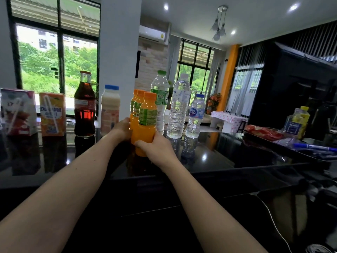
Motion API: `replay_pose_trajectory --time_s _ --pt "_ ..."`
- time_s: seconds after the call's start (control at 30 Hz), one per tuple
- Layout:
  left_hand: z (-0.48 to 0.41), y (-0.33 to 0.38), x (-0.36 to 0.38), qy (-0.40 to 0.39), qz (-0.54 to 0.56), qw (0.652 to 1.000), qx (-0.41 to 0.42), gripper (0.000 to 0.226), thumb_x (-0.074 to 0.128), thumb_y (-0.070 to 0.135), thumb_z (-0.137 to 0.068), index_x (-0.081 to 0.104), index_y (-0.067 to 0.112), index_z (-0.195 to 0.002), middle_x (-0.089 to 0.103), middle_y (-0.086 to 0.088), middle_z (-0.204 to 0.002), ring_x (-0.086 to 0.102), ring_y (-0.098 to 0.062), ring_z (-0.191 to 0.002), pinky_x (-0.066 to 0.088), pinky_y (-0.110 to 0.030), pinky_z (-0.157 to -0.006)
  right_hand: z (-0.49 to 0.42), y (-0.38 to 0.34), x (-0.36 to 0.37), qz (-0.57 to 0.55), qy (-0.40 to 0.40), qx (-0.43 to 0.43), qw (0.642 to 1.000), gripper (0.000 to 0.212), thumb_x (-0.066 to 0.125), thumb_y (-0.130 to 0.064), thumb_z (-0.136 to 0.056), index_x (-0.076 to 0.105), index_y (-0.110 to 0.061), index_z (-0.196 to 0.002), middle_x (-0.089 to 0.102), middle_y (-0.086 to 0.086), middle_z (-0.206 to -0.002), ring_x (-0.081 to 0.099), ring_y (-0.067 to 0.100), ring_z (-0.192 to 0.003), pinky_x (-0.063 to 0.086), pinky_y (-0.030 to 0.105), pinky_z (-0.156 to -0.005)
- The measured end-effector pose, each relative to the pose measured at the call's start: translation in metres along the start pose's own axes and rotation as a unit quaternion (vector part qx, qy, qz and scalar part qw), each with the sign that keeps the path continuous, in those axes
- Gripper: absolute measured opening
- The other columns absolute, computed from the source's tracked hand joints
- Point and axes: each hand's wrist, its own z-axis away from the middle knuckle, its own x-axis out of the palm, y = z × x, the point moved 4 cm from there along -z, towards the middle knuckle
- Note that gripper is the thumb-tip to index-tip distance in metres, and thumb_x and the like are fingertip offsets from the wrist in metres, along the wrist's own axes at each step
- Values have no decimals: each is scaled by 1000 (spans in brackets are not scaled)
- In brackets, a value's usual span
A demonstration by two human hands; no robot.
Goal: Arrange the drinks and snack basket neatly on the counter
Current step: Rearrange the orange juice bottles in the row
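Three orange juice bottles stand in a tight row front to back on the black counter (218,161). My right hand (155,148) grips the base of the nearest orange bottle (145,125). My left hand (122,129) holds the left side of the bottles behind it (135,105). To their left stand a milk bottle (110,110), a cola bottle (85,105), an orange carton (52,114) and a red carton (18,112). On the right stand three water bottles: green-capped (161,95), tall clear (179,106) and small blue-capped (195,115).
A dark tray (299,152) at the right holds red snack packets (262,132), blue wrapped items and a yellow-capped bottle (299,121). A white pillar rises behind the drinks. A white cable hangs at the lower right.
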Motion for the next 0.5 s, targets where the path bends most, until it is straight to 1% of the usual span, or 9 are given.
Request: replay_pose_trajectory --time_s 0.07,0.17,0.27,0.4,0.5 --pt "2 1 1 0 0 1000 -1 44 58 11 -91 44 7 -132 54 -17 -132 54 -34 -119 44 -44 -102 -1 0 1 5 5 3 1000 46 66 -40 -79 54 -22 -120 61 1 -108 59 18 -94 48 30 -78" --pt "5 3 -2 18 -32 999 -1 41 58 16 -91 47 7 -129 54 -16 -133 52 -33 -121 42 -38 -100 -2 0 2 29 16 10 999 51 66 -44 -78 54 -20 -121 61 1 -107 58 19 -94 47 30 -77" --pt "9 4 -4 31 -52 998 1 40 58 18 -90 50 7 -128 55 -15 -132 52 -32 -121 41 -37 -99 0 -2 2 49 17 12 999 53 65 -45 -78 52 -18 -122 60 2 -107 56 19 -92 44 29 -75" --pt "15 7 -4 38 -56 998 -2 38 57 15 -91 50 6 -127 56 -15 -131 53 -32 -120 41 -37 -97 3 -3 3 64 2 7 998 55 66 -48 -79 51 -18 -122 60 3 -109 58 20 -95 46 31 -77" --pt "14 6 -4 47 -59 997 -1 36 57 16 -91 52 7 -126 58 -13 -129 54 -30 -118 42 -34 -94 5 -4 2 57 0 3 998 48 66 -45 -80 53 -19 -118 59 0 -103 56 17 -89 43 28 -72"
